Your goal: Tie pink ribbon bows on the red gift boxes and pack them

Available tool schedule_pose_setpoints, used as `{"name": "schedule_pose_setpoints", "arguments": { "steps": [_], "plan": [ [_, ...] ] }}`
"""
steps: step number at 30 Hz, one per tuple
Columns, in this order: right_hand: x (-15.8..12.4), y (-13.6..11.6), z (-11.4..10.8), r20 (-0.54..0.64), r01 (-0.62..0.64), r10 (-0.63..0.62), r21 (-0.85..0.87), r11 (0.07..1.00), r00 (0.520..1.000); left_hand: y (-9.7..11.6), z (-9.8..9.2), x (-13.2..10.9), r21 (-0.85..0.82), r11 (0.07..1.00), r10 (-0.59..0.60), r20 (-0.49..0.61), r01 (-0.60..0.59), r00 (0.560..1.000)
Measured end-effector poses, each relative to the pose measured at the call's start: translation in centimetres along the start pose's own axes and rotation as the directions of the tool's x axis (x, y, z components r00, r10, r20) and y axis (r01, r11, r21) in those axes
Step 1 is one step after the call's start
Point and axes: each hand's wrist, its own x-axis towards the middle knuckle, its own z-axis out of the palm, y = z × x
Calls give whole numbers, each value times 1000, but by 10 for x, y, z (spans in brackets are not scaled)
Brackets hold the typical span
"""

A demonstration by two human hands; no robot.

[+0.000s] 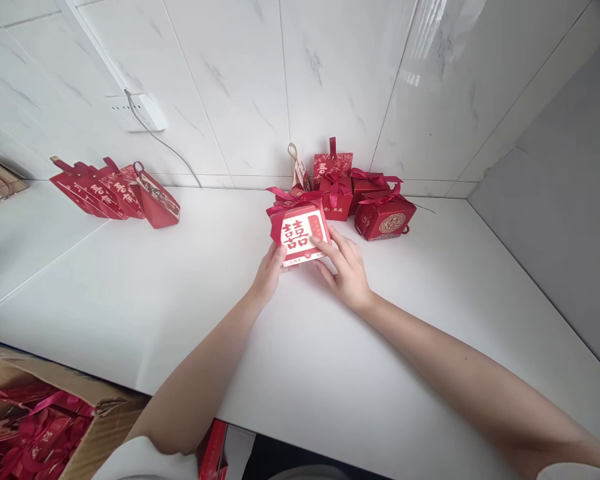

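Observation:
A red and white gift box (pixel 296 235) with a double-happiness character and a red ribbon bow is held between both hands over the white table. My left hand (pixel 269 272) grips its left side, thumb on the front face. At the lower right, my right hand (pixel 346 268) closes on the box, with fingers over its front and edge. Just behind it stand a red box with a ribbon (pixel 336 197) and a taller red box with a loop handle (pixel 330 162). To the right sits another red box (pixel 386 217) with a round gold pattern.
Several red bag-shaped boxes (pixel 115 190) stand in a row at the back left. An open cardboard carton (pixel 103 427) full of red ribboned boxes is at the lower left. A tiled wall with a socket (pixel 137 113) and cable bounds the white table (pixel 300 373).

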Motion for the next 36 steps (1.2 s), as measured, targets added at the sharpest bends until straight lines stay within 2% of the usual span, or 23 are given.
{"name": "schedule_pose_setpoints", "arguments": {
  "steps": [2, 4, 7, 10, 14, 17, 26, 28, 30, 32, 34, 36],
  "plan": [
    [0, -5, 1, 6, -8, 8, 123, 992, 1000, 0, 3, 0, -114, 993, 22, -70, -29, 997],
    [-1, -10, 3, 48, -101, 91, 320, 942, 995, -2, 5, 0, -167, 984, 38, -109, -56, 993],
    [-2, -13, 8, 241, -352, 259, 552, 756, 935, -8, 3, 2, -128, 987, 77, -127, -93, 989],
    [-3, -8, 11, 398, -511, 323, 616, 600, 859, -13, 1, 4, -79, 994, 70, -123, -80, 990],
    [-2, -1, 11, 466, -553, 302, 647, 526, 832, -16, -1, 8, -109, 994, -44, -155, 28, 987],
    [-2, 1, 11, 470, -577, 335, 656, 486, 816, -16, -1, 9, -98, 993, -78, -163, 63, 983],
    [-4, 5, 15, 446, -601, 404, 629, 493, 799, -18, -3, 8, -30, 996, -89, -133, 85, 987],
    [-4, 6, 15, 407, -593, 434, 614, 521, 804, -17, -5, 8, 23, 994, -101, -148, 106, 984],
    [-4, 6, 15, 338, -559, 454, 614, 557, 824, -16, -6, 8, 61, 991, -107, -209, 122, 972],
    [-2, 5, 15, 264, -517, 464, 624, 587, 846, -15, -8, 8, 47, 992, -103, -242, 118, 965],
    [-1, 3, 14, 198, -487, 474, 608, 627, 858, -13, -9, 8, -9, 996, -87, -139, 86, 986],
    [1, 0, 12, 139, -468, 476, 547, 694, 868, -11, -8, 7, -56, 998, -15, 34, 16, 999]
  ]
}}
